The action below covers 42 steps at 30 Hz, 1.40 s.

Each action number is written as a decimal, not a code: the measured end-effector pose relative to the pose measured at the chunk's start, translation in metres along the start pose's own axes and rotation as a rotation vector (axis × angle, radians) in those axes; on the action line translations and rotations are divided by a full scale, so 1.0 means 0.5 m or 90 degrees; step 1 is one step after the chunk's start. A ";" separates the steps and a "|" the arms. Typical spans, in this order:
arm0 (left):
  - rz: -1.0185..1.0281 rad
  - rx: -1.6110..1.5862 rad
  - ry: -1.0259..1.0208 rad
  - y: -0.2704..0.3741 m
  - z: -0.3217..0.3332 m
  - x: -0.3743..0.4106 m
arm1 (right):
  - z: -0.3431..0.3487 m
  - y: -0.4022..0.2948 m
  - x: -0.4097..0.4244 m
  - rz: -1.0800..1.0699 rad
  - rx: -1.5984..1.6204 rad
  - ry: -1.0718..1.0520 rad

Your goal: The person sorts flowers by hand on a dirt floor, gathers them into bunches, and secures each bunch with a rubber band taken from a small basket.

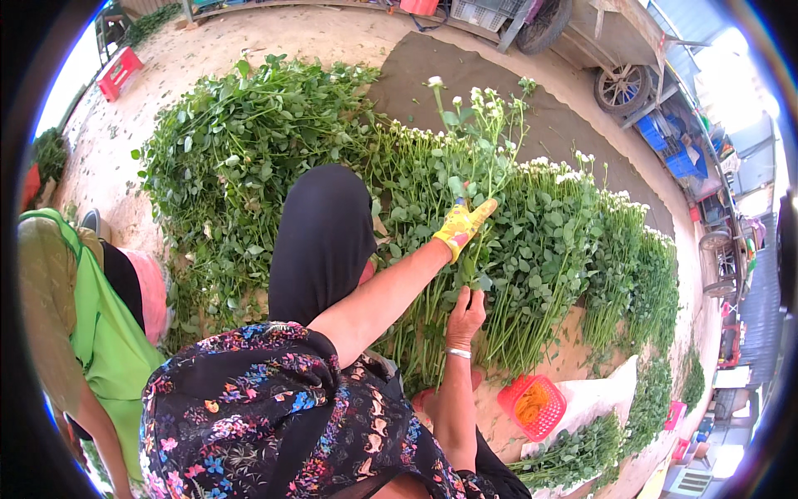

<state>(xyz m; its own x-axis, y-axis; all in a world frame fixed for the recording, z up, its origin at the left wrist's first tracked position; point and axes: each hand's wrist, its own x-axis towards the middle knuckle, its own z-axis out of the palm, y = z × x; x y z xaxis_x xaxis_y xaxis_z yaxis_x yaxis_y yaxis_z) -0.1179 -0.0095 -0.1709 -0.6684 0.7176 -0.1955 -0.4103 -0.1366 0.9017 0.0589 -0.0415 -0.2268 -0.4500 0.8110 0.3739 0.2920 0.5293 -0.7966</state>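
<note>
A stem bunch with small white flowers (pixel 492 112) stands up from my left hand (pixel 464 227), which wears a yellow patterned glove and closes around the stems. Below it, my bare right hand (pixel 466 315), with a silver bracelet at the wrist, pinches the lower leafy part of the same bunch between thumb and fingers. Under and around both hands lie rows of cut white-flowered stems (pixel 542 243), heads towards the dark cloth and stem ends towards me. A broad heap of leafy green stems (pixel 249 137) lies at the left, beyond my knee.
A red plastic basket (pixel 548 418) holding orange bands sits near a white sheet (pixel 592 393). More green stems (pixel 580 446) lie beside it. A person in a green apron (pixel 106 337) is at the far left. A red stool (pixel 118 72), carts and crates (pixel 670 146) stand around the edges.
</note>
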 end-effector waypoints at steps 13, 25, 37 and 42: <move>-0.046 0.167 0.166 0.015 -0.036 0.009 | 0.074 -0.057 0.041 -0.116 -0.189 -0.041; -0.038 -0.094 0.203 0.104 -0.135 0.046 | 0.140 -0.047 -0.024 -0.096 -0.217 -0.245; -0.104 0.018 0.263 0.085 -0.242 0.058 | 0.145 0.179 -0.006 0.169 -0.371 -0.230; -0.172 0.136 0.259 0.042 -0.294 0.091 | 0.160 0.171 -0.011 0.139 -0.441 -0.230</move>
<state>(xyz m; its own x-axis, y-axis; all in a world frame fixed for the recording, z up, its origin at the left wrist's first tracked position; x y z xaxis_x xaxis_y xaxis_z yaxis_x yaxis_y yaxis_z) -0.2480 -0.0799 -0.2176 -0.7604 0.3786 -0.5276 -0.4943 0.1895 0.8484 0.0188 -0.0205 -0.3350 -0.5320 0.8464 -0.0267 0.8079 0.4978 -0.3154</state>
